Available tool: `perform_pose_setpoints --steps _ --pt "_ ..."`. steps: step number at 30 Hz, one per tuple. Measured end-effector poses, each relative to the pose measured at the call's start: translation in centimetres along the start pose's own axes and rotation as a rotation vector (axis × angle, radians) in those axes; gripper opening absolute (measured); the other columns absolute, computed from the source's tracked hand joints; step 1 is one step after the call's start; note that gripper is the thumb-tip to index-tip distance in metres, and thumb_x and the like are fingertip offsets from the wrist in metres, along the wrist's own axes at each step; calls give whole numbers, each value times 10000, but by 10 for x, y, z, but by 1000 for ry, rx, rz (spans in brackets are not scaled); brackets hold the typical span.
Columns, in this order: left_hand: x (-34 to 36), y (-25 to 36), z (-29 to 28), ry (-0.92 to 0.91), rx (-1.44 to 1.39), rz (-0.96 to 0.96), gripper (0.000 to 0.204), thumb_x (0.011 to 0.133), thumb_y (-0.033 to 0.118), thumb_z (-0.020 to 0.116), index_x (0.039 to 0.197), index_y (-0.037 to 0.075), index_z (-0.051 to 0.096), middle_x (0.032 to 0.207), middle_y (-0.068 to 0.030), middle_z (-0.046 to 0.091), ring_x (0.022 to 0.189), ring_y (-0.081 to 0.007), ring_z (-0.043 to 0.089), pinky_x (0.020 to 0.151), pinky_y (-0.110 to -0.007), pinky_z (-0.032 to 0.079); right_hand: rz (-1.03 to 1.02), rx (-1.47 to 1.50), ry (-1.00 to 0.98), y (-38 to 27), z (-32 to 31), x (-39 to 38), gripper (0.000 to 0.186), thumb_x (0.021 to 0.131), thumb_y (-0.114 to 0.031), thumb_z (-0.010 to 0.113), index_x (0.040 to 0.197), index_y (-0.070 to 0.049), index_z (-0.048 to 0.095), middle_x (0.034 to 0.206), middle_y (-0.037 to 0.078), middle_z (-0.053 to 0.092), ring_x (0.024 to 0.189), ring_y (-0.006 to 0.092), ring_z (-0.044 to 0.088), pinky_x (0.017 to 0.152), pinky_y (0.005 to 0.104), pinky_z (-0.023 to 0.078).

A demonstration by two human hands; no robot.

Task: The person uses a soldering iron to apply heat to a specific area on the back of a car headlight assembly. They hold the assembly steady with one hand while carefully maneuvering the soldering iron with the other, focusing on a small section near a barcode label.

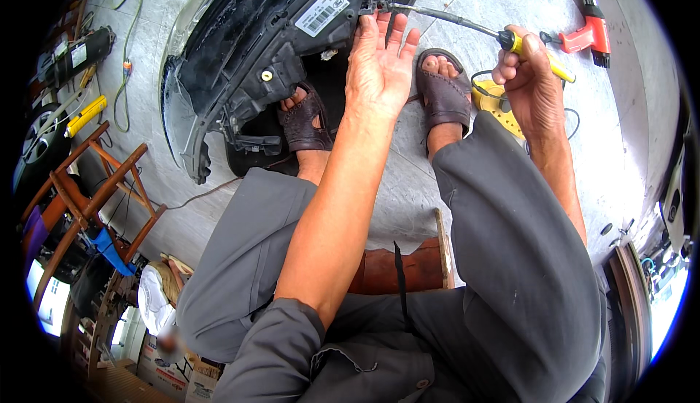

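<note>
A large car headlight [240, 86], with a black housing and clear lens edge, lies tilted at the upper left. My left hand [379, 75] is palm up at its bracket [377, 2], thumb and index finger at the bracket and the other fingers stretched out. A thin black strip [390, 31] crosses these fingers; whether they grip it is unclear. My right hand [531, 82] is closed round the yellow handle of a soldering iron [467, 22]. The iron's metal shaft points left, its tip at the bracket beside my left fingertips.
A red heat-gun-like tool [589, 37] lies at the upper right. Behind my right hand is a yellow perforated thing [497, 108] with a cable. Wooden frames [102, 177], a black cylinder [82, 57] and a wheel [42, 144] stand at left. My sandalled feet flank the work.
</note>
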State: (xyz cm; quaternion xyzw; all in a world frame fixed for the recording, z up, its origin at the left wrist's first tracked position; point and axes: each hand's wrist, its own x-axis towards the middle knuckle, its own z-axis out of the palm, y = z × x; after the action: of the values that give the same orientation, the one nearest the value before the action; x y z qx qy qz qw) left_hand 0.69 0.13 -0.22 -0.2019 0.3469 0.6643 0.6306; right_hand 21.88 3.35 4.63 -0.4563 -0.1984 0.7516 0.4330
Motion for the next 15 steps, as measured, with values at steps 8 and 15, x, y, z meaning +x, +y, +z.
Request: perform_pose_setpoints --steps 8,15 --pt "-1 0 -3 -52 52 24 289 852 269 738 1056 94 630 1116 -15 591 1125 -217 529 1044 -455 415 2 -11 2 -1 1 -1 404 934 -284 637 1190 25 590 792 55 591 674 127 579 648 313 520" --pt "-2 -1 2 7 83 25 246 878 231 722 1053 88 626 1138 -21 597 1134 -228 522 1040 -467 423 -12 -5 -10 -3 -2 1 405 932 -271 637 1193 36 590 792 54 595 673 127 585 646 311 524"
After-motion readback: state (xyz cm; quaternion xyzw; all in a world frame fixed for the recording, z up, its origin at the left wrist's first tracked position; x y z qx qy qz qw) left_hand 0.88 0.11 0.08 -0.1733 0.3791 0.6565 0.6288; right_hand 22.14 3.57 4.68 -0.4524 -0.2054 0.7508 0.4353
